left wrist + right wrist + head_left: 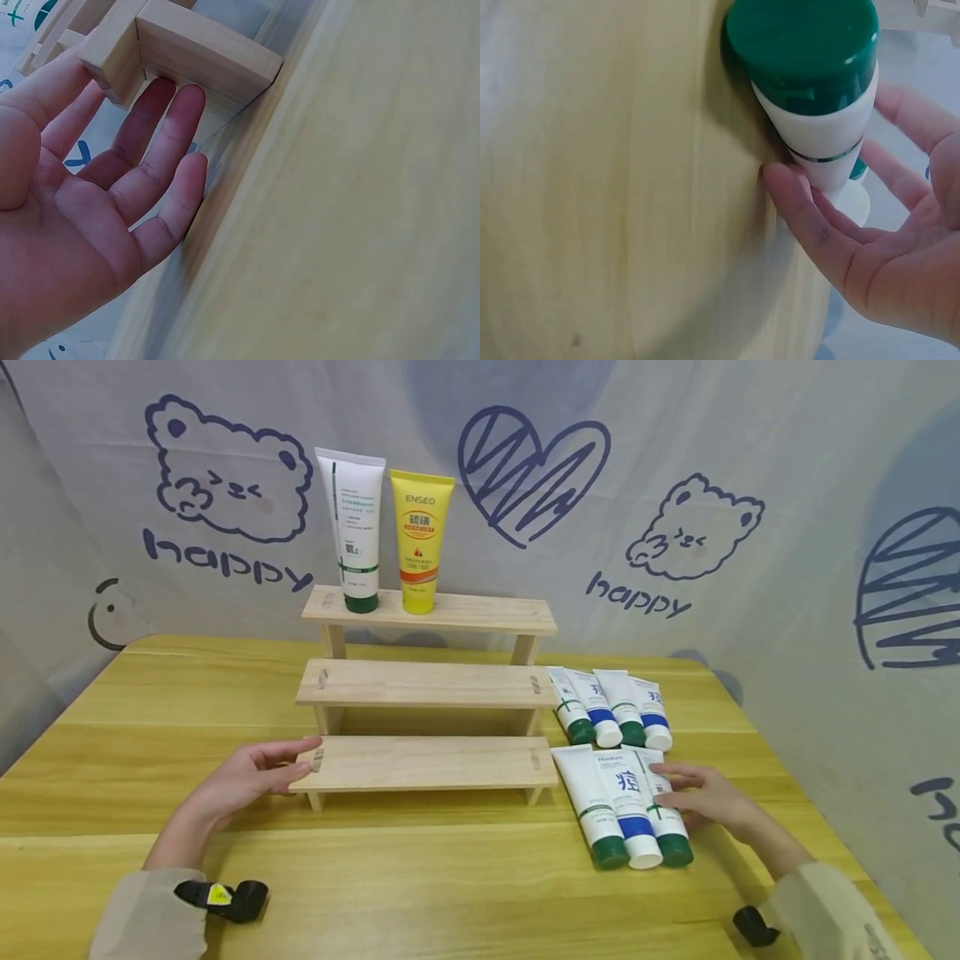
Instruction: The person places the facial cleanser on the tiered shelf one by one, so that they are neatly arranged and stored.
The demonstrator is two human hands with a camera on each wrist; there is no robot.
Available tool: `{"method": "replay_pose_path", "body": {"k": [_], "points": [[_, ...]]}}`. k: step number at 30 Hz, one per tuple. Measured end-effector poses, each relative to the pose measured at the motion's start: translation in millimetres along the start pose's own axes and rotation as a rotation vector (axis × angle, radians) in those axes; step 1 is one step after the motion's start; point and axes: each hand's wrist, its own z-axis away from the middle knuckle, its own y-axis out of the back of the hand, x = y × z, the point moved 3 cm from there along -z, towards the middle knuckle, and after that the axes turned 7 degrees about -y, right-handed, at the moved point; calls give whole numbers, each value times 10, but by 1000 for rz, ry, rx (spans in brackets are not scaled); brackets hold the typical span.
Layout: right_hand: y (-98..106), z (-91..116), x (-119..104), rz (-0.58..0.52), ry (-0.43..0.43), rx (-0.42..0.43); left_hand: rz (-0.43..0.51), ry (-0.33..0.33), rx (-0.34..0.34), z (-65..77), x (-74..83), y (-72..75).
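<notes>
My left hand [243, 781] is at the left end of the lowest step of a three-step wooden stand [427, 762], thumb and index finger touching the board's end. Its other fingers [154, 161] spread loosely below the board beside the leg. My right hand [708, 802] holds the rightmost white tube with a green cap [671, 827] by its right side. In the right wrist view its fingers curl round that tube [821, 142], low by the tabletop. Left of it lie a blue-banded white tube [628, 802] and another green-capped one [592, 802].
Several more white tubes [617, 706] lie in a row behind, right of the stand. On the top step [487, 610] stand a white tube with a green cap [360, 527] and a yellow tube [422, 539]. A printed cloth [420, 410] hangs behind the wooden table [375, 893].
</notes>
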Motion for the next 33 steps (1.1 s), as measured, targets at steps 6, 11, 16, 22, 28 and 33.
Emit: {"method": "replay_pose_path", "body": {"k": [6,11,16,22,28,33], "points": [[-19,-5,9,-60,-48,15,-8,5,6,2,-2,6],[-28,-2,17,-123,-36,4,-7,5,5,9,-2,6],[-9,32,45,-161,-6,9,-12,4,5,7,-3,2],[22,90,35,-133,7,15,-7,-1,1,2,-19,9],[69,106,18,-131,6,16,-14,-5,5,5,-8,8],[103,100,-27,-93,-3,56,-14,-8,5,7,-11,6]]}}
